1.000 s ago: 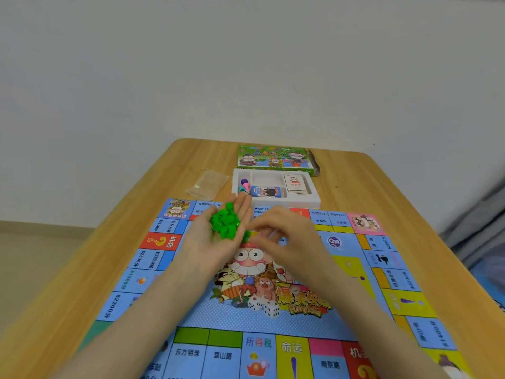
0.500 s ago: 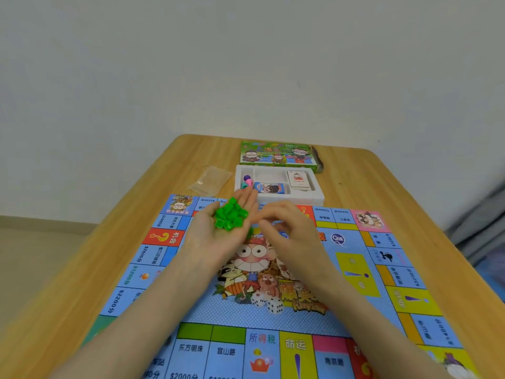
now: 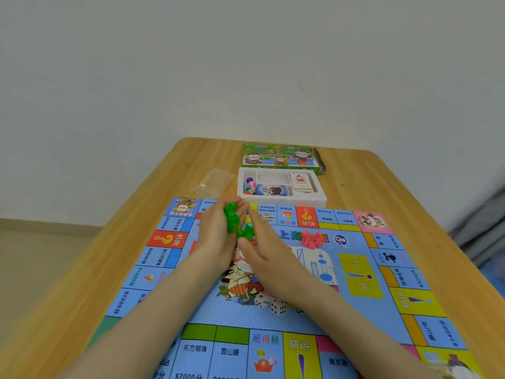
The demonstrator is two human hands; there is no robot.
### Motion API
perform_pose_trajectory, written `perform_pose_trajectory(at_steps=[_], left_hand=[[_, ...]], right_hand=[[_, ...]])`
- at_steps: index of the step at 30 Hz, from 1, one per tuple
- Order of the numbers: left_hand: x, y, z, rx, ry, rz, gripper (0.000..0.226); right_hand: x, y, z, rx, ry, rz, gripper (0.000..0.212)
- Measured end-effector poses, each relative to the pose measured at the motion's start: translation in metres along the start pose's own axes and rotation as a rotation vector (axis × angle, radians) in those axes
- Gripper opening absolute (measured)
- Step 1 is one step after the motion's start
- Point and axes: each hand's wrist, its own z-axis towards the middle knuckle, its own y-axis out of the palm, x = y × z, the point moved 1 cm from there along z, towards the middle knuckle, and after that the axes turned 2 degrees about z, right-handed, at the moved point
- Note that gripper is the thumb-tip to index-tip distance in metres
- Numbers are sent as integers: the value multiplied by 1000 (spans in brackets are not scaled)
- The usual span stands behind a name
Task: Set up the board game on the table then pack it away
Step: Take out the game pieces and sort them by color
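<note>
The colourful game board (image 3: 355,272) lies unfolded on the wooden table (image 3: 382,181). My left hand (image 3: 216,239) is over its far left part, tipped on its side and cupped round a heap of small green houses (image 3: 231,217). A few green houses (image 3: 246,231) sit lower, between my two hands. My right hand (image 3: 263,248) lies close beside the left with straight fingers, its edge toward the board, touching those lower pieces. A small pile of pink-red pieces (image 3: 310,240) rests on the board to the right of my hands. Two white dice (image 3: 270,303) lie near my right forearm.
Beyond the board stands a white tray (image 3: 281,200) with coloured pawns (image 3: 250,184), a blue card deck (image 3: 272,190) and a white card deck (image 3: 300,181). The green box lid (image 3: 281,157) is behind it. A clear plastic bag (image 3: 214,181) lies left of the tray.
My left hand has tipped from palm-up onto its side, and some green houses have slid down between my hands. My right hand's fingers have straightened beside it.
</note>
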Motion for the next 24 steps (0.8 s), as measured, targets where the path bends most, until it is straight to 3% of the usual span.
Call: perform_pose_trajectory(at_steps=[4, 7, 13, 17, 24], left_hand=[[0, 3, -2, 14, 46, 169, 19], [0, 5, -6, 7, 97, 249, 22], [-2, 6, -11, 21, 175, 427, 30], [2, 5, -12, 11, 202, 435, 33], [2, 1, -5, -88, 216, 538, 51]], right_hand=[[7, 8, -1, -71, 9, -440, 67], [4, 10, -3, -45, -22, -509, 65], [8, 10, 1, 26, -6, -350, 62], [9, 1, 1, 115, 8, -148, 47], [16, -18, 6, 122, 154, 172, 48]])
